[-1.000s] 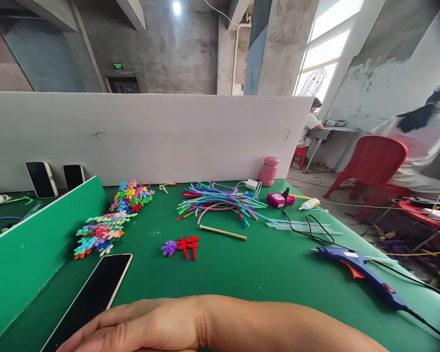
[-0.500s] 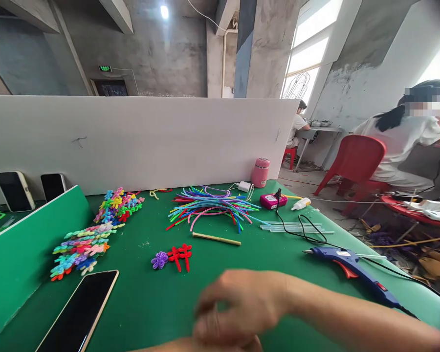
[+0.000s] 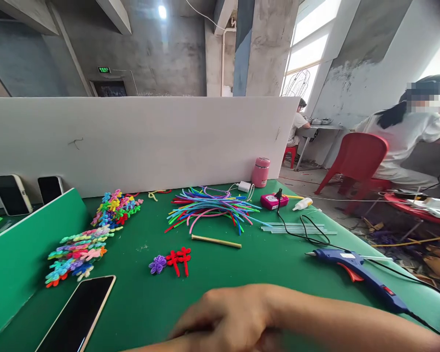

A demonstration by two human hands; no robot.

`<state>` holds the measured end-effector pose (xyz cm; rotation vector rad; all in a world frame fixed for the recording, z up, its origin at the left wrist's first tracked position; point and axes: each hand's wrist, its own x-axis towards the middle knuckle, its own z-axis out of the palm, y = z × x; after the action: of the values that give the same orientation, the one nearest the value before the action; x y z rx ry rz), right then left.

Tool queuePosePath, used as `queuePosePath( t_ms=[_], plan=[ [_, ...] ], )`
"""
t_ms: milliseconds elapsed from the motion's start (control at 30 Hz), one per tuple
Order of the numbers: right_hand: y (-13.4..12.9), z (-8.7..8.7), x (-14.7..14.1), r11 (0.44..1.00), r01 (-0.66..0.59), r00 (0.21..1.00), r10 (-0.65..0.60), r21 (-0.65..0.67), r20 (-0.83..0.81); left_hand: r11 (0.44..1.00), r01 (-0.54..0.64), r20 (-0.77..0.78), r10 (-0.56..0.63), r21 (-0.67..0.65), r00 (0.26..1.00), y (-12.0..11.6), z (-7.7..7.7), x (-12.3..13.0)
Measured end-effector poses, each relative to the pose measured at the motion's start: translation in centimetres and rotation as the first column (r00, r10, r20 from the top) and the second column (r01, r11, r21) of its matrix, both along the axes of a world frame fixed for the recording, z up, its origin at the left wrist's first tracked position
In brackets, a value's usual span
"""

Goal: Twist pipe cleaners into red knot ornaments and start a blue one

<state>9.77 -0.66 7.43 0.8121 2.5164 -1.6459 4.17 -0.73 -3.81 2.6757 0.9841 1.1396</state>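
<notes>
Head view: right hand (image 3: 234, 315) crosses over left hand (image 3: 196, 343), low at the tabletop (image 3: 271, 266)!
Blur and overlap hide both grips, so no telling whether they're closed or holding. Beyond lie two red fuzzy flowers (image 3: 184, 255), a purple flower (image 3: 157, 264) beside them; a phone (image 3: 77, 313) lies left, a tan stick (image 3: 216, 241) farther back.

Right hand (image 3: 236, 313): bare, rounded knuckles, edges partly blurred
Right forearm (image 3: 333, 315): bare, smooth, broadening from the wrist
Left arm (image 3: 165, 345): bare along the narrow visible strip
</notes>
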Motion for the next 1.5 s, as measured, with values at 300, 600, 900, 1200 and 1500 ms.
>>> queuePosePath(
  t_ms=[300, 600, 900, 1200, 1500],
  plan=[
    [10.6, -0.5, 5.2, 0.405, 0.483, 0.722, -0.686, 0.777, -0.091, 0.996, -0.032, -0.22, 0.05, 0.085, 0.974, 2.0, 3.9, -4.4],
    [18.2, -3.6, 4.0, 0.313, 0.388, 0.618, -0.786, 0.867, 0.007, 0.988, -0.155, -0.109, 0.155, 0.007, 0.982, 3.1, 1.6, -3.3],
    [21.4, -3.8, 6.5, 0.482, 0.4, 0.6, -0.781, 0.78, 0.174, 0.983, -0.139, -0.121, 0.125, -0.117, 0.985, 3.4, 1.5, -3.2],
    [22.7, 0.1, 8.4, 0.516, 0.458, 0.708, -0.704, 0.724, 0.054, 0.976, -0.137, -0.146, 0.112, -0.171, 0.983, 3.5, 1.3, -3.2],
    [23.1, 1.2, 8.2, 0.449, 0.48, 0.695, -0.719, 0.754, -0.014, 0.968, -0.142, -0.161, 0.11, -0.205, 0.981, 3.5, 1.5, -3.3]
  ],
)
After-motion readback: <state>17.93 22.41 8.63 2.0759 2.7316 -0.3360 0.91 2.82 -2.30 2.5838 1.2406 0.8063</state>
